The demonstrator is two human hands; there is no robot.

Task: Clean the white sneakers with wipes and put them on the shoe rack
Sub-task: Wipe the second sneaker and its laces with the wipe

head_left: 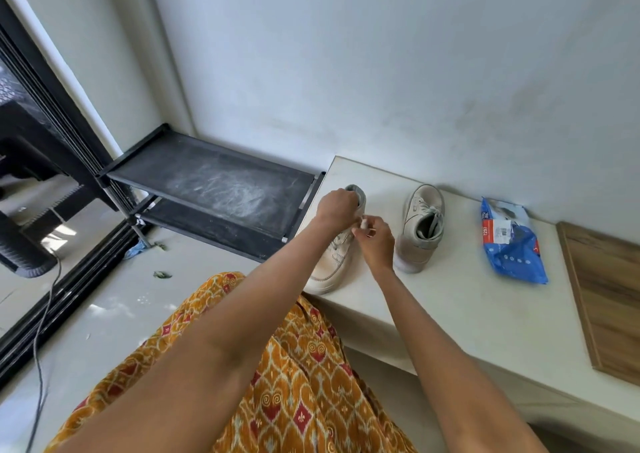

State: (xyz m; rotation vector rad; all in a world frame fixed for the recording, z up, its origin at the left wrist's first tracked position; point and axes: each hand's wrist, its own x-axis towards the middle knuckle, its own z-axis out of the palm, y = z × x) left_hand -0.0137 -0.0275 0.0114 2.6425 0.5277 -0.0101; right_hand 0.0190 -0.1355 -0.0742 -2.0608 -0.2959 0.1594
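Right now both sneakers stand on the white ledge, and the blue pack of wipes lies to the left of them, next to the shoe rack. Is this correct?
Not quite. The blue pack of wipes lies to the right of the two sneakers, between them and the wooden board. The shoe rack is on the left. Both sneakers do stand on the white ledge, as the head view shows.

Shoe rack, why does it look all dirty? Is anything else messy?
The rack's top shelf has a whitish dusty smear across it. On the floor beside it lie a crumpled blue scrap and green leaf bits. Otherwise nothing stands out.
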